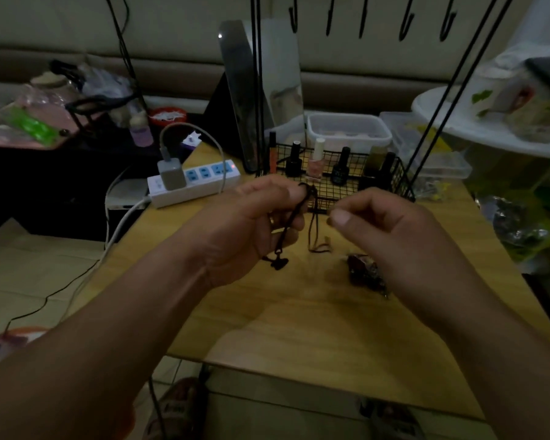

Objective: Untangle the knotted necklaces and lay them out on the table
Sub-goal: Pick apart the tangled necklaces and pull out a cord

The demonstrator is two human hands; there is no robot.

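A dark cord necklace [286, 230] hangs above the wooden table [299, 328], its small dark pendant dangling near the table top. My left hand [251, 223] pinches the cord at its top loop, fingers closed around it. My right hand [388, 230] is beside it to the right, thumb and forefinger pinched on a thin strand [313, 230] of the cord that hangs down and curls on the table. A second dark beaded piece [364, 273] lies on the table under my right hand, partly hidden by it.
A black wire basket [394, 182] with nail polish bottles stands just behind my hands. A white power strip [197, 182] with a charger sits at the table's back left. A mirror [267, 90] and plastic boxes [346, 131] stand further back. The lighting is dim.
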